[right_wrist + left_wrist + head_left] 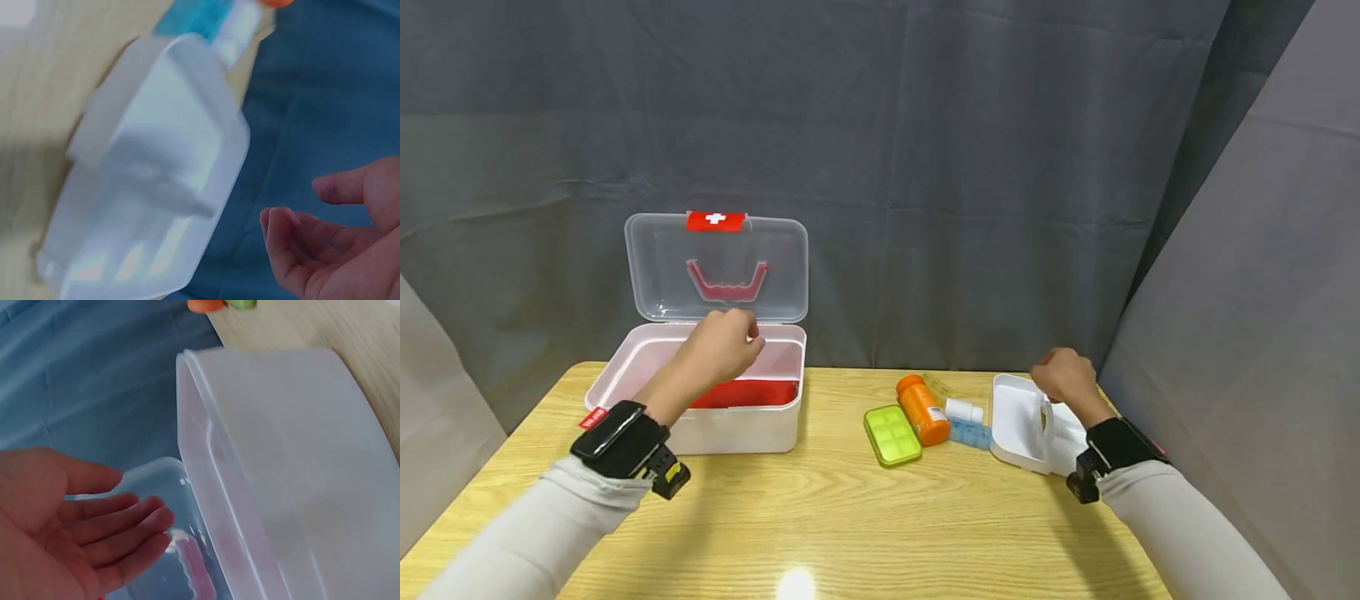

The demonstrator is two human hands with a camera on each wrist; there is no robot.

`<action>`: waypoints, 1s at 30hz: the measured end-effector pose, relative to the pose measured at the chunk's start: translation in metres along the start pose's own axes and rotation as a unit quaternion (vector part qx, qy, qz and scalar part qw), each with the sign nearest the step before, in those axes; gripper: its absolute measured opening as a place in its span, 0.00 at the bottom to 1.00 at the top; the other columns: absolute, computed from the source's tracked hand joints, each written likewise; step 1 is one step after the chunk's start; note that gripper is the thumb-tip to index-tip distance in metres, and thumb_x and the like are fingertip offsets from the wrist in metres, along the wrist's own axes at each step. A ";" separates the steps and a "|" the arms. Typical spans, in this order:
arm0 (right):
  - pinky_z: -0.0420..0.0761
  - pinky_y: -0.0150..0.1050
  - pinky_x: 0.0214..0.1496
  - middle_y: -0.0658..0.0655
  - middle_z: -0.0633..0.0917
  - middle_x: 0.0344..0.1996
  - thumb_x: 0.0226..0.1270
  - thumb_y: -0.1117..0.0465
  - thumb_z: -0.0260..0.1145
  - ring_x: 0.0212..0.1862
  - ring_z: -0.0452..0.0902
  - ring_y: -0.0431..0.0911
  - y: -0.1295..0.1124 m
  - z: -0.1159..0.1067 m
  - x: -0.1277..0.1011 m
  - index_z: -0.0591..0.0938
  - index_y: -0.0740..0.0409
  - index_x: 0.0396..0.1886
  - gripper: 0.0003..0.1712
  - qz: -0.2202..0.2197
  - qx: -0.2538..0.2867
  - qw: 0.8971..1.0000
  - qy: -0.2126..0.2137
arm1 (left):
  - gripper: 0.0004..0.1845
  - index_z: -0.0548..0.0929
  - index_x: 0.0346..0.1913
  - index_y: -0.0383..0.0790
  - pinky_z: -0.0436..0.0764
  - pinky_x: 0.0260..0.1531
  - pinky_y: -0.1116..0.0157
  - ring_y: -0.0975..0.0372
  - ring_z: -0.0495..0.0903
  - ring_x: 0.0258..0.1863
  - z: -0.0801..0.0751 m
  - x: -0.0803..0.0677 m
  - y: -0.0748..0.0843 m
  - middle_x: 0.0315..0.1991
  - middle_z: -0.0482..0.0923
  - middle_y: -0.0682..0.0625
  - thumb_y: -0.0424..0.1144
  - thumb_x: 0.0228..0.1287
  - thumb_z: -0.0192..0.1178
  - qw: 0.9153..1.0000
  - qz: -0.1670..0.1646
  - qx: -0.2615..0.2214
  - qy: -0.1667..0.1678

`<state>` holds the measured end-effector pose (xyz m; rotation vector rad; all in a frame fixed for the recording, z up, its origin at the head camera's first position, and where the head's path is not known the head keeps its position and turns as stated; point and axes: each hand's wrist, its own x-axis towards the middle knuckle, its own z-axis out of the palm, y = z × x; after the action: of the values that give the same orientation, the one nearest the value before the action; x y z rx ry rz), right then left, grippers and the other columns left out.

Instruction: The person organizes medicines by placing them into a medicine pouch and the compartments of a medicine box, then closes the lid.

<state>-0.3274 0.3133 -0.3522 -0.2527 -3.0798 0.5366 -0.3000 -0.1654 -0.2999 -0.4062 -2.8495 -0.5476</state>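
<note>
The near part of the table (820, 508), between the two forearms, gives a broad open lane. A narrower strip of bare wood runs from near to far between the box (730, 433) and the green pill case (892, 435). The box is open from above, where the left hand (718, 343) hangs; its raised lid (662, 250) blocks the far side, with the dark curtain (925, 183) behind. The orange bottle (922, 408), white bottle (962, 411) and blue case (970, 433) crowd the gap left of the tray (1015, 417). An upright handle (1047, 421) obstructs the tray's middle, near the right hand (1066, 375).
</note>
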 end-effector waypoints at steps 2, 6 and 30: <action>0.76 0.46 0.37 0.60 0.83 0.23 0.61 0.60 0.54 0.29 0.80 0.55 0.011 0.004 -0.002 0.82 0.66 0.29 0.14 -0.002 -0.014 1.000 0.002 | 0.11 0.85 0.41 0.29 0.82 0.36 0.52 0.51 0.80 0.27 0.001 -0.003 0.008 0.29 0.84 0.41 0.34 0.68 0.57 1.000 0.005 -0.012 0.015; 0.71 0.39 0.29 0.52 0.77 0.12 0.61 0.60 0.56 0.19 0.77 0.48 0.027 0.015 -0.005 0.73 0.53 0.11 0.18 0.000 -0.020 1.000 -0.005 | 0.09 0.85 0.40 0.31 0.82 0.32 0.56 0.55 0.78 0.24 0.004 -0.009 0.023 0.26 0.83 0.44 0.34 0.68 0.58 0.998 0.024 -0.037 0.041; 0.73 0.33 0.24 0.54 0.80 0.13 0.58 0.62 0.58 0.17 0.82 0.45 0.051 0.040 -0.010 0.79 0.60 0.15 0.14 0.028 0.026 0.999 -0.022 | 0.02 0.87 0.33 0.38 0.84 0.34 0.60 0.59 0.80 0.27 0.071 -0.057 0.066 0.29 0.86 0.49 0.30 0.63 0.65 0.985 0.099 -0.087 0.111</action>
<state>-0.3103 0.3459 -0.4069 -0.3329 -3.1033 0.6320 -0.2370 -0.0921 -0.3571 -0.6103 -2.5227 -0.7528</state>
